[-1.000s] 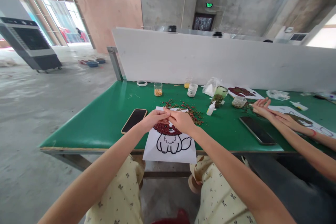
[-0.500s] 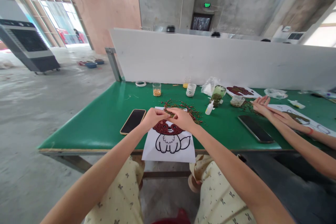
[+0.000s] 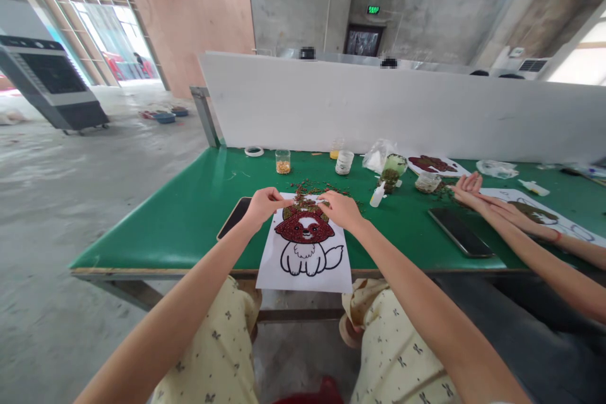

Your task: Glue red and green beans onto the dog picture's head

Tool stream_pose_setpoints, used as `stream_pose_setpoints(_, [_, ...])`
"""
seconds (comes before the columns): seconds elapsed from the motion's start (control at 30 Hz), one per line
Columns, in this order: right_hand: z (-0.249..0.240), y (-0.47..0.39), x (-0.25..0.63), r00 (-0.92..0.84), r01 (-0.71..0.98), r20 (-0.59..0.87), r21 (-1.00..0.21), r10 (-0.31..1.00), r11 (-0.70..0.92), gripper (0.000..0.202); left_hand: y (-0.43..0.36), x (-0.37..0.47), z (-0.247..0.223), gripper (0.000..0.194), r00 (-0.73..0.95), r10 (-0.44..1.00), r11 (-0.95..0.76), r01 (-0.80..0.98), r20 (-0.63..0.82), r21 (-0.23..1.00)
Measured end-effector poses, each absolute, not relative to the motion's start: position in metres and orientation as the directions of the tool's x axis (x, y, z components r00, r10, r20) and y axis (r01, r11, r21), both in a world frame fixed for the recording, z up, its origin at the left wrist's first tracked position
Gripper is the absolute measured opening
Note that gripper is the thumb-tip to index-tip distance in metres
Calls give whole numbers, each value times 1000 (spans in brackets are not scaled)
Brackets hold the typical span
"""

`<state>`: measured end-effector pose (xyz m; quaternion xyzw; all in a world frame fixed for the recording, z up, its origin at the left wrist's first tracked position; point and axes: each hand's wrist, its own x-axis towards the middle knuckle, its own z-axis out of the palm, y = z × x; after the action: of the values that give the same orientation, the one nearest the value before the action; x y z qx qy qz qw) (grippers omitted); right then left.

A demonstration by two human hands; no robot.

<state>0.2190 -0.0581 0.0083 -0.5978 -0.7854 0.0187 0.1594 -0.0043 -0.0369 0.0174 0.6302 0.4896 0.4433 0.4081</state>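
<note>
We have a green table (image 3: 156, 221) before us, its far side lined by a white board (image 3: 331, 107). On the right a co-worker (image 3: 534, 221) rests both forearms over it.

The sheet (image 3: 272, 265) lies between our hands at the table's near side, its lower edge jutting past the rim. It looks thin and light, and we judge it would bend easily there. The animal's head is coated in dark red grains, while the body is bare outline. That crust probably stiffens the upper half but could crack or shed if flexed, so we would hold the sheet by its plain side margins and keep it flat.

Our left hand (image 3: 263, 205) is at the sheet's upper left, thumb and fingers drawn close; our right hand (image 3: 343, 209) is at the upper right, fingers curled. The two are apart from each other. We cannot tell whether either pinches anything.

Beside the left hand lies a phone (image 3: 234, 219), partly covered. Farther off stand a cup (image 3: 283, 163) of orange bits and a white bottle (image 3: 377, 194).

Smallest are the loose seeds (image 3: 310, 188) beyond the sheet: light, hard-looking, likely to roll, best taken between fingertips.
</note>
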Motion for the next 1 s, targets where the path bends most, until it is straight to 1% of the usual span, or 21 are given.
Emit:
stream_pose_setpoints(0.1, [7, -54, 227, -197, 948, 197, -211, 960, 238, 29, -34, -7, 15, 38, 137, 980, -174, 231, 145, 957])
stream_pose_setpoints(0.23, [10, -50, 238, -142, 959, 176, -219, 974, 179, 27, -33, -8, 14, 38, 126, 990, -85, 207, 60, 975])
stream_pose_setpoints(0.3, [13, -48, 245, -92, 968, 171, -216, 981, 128, 32, -32, -8, 13, 38, 121, 992, -54, 189, 31, 980])
stream_pose_setpoints(0.37, [16, -47, 254, -26, 973, 174, -220, 984, 64, 41, -33, -8, 14, 36, 130, 991, -47, 168, 25, 985])
stream_pose_setpoints(0.43, [20, -45, 263, 38, 971, 176, -239, 984, 6, 46, -34, -8, 16, 35, 135, 991, -44, 145, 24, 988])
stream_pose_setpoints(0.57, [23, -43, 282, 115, 956, 152, -287, 982, -68, 42, -36, -8, 19, 35, 128, 992, -33, 112, 19, 993])
stream_pose_setpoints(0.67, [20, -42, 295, 150, 944, 133, -315, 980, -101, 37, -35, -9, 18, 31, 130, 991, -27, 101, 13, 994])
stream_pose_setpoints(0.8, [13, -39, 308, 173, 925, 101, -357, 980, -127, 33, -30, -10, 12, 27, 132, 991, -38, 110, 24, 993])
stream_pose_setpoints(1.0, [6, -37, 314, 166, 907, 33, -397, 986, -139, 33, -28, -11, 7, 28, 139, 990, -47, 136, 27, 990])
